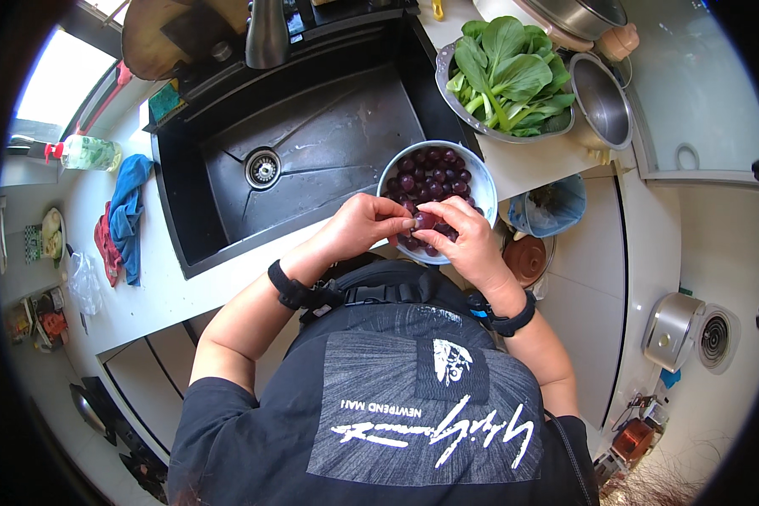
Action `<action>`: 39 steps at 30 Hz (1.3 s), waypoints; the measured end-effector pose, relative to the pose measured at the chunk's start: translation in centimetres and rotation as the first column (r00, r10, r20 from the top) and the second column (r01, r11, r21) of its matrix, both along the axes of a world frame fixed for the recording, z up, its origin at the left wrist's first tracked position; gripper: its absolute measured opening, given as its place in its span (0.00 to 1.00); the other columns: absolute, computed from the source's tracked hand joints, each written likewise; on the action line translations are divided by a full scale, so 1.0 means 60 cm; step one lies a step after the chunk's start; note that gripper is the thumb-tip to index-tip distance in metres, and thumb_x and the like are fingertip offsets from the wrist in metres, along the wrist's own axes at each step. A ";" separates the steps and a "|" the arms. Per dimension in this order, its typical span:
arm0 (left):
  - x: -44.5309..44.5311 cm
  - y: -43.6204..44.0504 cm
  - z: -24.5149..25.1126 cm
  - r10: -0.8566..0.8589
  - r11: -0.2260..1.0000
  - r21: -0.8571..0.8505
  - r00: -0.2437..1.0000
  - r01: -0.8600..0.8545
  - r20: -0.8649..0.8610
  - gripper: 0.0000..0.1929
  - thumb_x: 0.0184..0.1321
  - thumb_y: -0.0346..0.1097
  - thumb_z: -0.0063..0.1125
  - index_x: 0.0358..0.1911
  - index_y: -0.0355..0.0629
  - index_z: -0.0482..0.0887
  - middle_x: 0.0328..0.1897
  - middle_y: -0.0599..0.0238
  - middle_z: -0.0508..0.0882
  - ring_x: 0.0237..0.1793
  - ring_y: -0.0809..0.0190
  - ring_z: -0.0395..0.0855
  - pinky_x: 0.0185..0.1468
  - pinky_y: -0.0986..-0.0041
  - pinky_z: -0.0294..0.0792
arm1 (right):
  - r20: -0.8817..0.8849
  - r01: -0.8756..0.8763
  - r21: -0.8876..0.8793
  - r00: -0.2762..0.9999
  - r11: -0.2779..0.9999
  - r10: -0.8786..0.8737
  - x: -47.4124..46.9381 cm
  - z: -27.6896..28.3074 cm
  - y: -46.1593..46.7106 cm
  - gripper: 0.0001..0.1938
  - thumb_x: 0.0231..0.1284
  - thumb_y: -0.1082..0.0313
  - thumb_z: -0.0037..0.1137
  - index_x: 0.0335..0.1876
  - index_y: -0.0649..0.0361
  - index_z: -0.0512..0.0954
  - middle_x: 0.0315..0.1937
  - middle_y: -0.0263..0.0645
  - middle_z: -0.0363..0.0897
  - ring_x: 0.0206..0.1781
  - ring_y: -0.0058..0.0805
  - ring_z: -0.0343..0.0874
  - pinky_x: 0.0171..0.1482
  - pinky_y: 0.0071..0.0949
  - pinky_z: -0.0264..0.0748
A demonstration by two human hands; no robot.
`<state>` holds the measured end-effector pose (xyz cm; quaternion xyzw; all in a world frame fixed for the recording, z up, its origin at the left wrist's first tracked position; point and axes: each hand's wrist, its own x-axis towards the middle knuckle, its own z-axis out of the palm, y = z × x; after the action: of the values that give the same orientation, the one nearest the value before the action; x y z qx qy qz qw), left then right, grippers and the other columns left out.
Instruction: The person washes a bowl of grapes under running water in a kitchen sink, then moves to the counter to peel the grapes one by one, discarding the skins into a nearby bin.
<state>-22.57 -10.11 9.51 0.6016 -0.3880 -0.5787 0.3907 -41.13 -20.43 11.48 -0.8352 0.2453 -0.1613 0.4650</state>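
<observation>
A white-and-blue bowl (491, 190) of dark red grapes (435, 178) sits at the sink's front right corner, close to my waist. Over its near half, the thumb and fingers of my right hand (460, 229) hold one reddish grape (424, 221). My left hand (368, 221) meets that grape from the other side, its thumb and forefinger pinched at the grape's edge. Whether a bit of skin or stem is between those left fingertips is too small to tell. Both hands cover part of the grapes beneath.
A black sink (329, 139) with a faucet (268, 38) lies ahead. Leafy greens (506, 69) fill a metal colander (446, 82) at the right, beside a metal pot (601, 98). Below hangs a blue-lined bin (566, 212). Cloths (129, 209) and a soap bottle (92, 153) are left.
</observation>
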 end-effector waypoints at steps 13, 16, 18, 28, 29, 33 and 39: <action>-0.009 -0.001 0.004 0.059 0.996 -0.070 0.991 -0.051 0.118 0.11 0.63 0.33 0.55 0.41 0.32 0.85 0.28 0.58 0.86 0.29 0.64 0.85 0.37 0.72 0.76 | 0.021 0.016 0.117 1.000 0.993 -0.019 0.004 -0.007 0.005 0.16 0.54 0.71 0.67 0.49 0.62 0.79 0.37 0.35 0.78 0.41 0.25 0.80 0.46 0.23 0.76; -0.004 -0.001 0.005 0.074 0.997 -0.032 0.997 -0.074 0.003 0.11 0.64 0.34 0.54 0.41 0.32 0.85 0.27 0.63 0.85 0.28 0.67 0.83 0.35 0.75 0.75 | 0.071 0.038 0.526 0.994 0.850 -0.089 0.005 -0.016 0.002 0.15 0.59 0.73 0.63 0.52 0.63 0.78 0.41 0.31 0.79 0.46 0.20 0.78 0.53 0.22 0.75; -0.001 -0.001 0.005 0.074 0.997 -0.005 0.997 -0.074 -0.037 0.11 0.65 0.34 0.54 0.41 0.33 0.85 0.26 0.65 0.84 0.28 0.69 0.83 0.33 0.77 0.74 | 0.122 -0.018 0.691 0.988 0.723 -0.093 0.001 -0.019 -0.001 0.16 0.61 0.74 0.61 0.55 0.63 0.76 0.45 0.32 0.79 0.49 0.20 0.77 0.56 0.22 0.73; 0.016 0.000 -0.006 0.174 0.985 0.047 0.962 -0.168 -0.212 0.09 0.64 0.31 0.52 0.40 0.33 0.82 0.33 0.62 0.86 0.31 0.69 0.84 0.35 0.78 0.75 | 0.248 -0.095 0.749 0.958 0.655 -0.144 -0.002 0.001 -0.010 0.17 0.63 0.74 0.59 0.56 0.63 0.74 0.51 0.35 0.79 0.54 0.22 0.78 0.60 0.23 0.72; 0.018 -0.001 -0.005 0.192 0.981 0.068 0.955 -0.181 -0.225 0.09 0.64 0.31 0.52 0.40 0.33 0.82 0.33 0.62 0.86 0.32 0.68 0.85 0.36 0.78 0.76 | 0.286 -0.114 0.722 0.947 0.683 -0.144 -0.001 0.002 -0.011 0.16 0.63 0.75 0.59 0.56 0.63 0.74 0.51 0.34 0.78 0.53 0.21 0.78 0.60 0.23 0.73; 0.010 0.006 -0.003 0.153 0.974 -0.078 0.873 -0.212 -0.462 0.11 0.61 0.25 0.49 0.44 0.32 0.84 0.36 0.61 0.86 0.34 0.67 0.84 0.40 0.75 0.77 | 0.291 -0.080 0.620 0.947 0.780 -0.133 0.004 0.002 -0.008 0.17 0.60 0.76 0.62 0.55 0.63 0.75 0.51 0.32 0.73 0.51 0.21 0.77 0.59 0.21 0.73; 0.017 0.000 -0.008 0.114 0.989 0.010 0.736 -0.145 -0.667 0.14 0.56 0.20 0.46 0.43 0.32 0.84 0.35 0.61 0.86 0.33 0.67 0.83 0.42 0.73 0.77 | 0.239 0.035 0.182 0.968 0.983 -0.079 0.012 0.002 0.001 0.18 0.51 0.76 0.67 0.49 0.60 0.76 0.45 0.36 0.75 0.44 0.25 0.79 0.48 0.23 0.77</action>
<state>-21.57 -10.13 9.04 0.3729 -0.1928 -0.7179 0.5553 -40.40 -20.38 11.58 -0.7571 0.2233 -0.2542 0.5588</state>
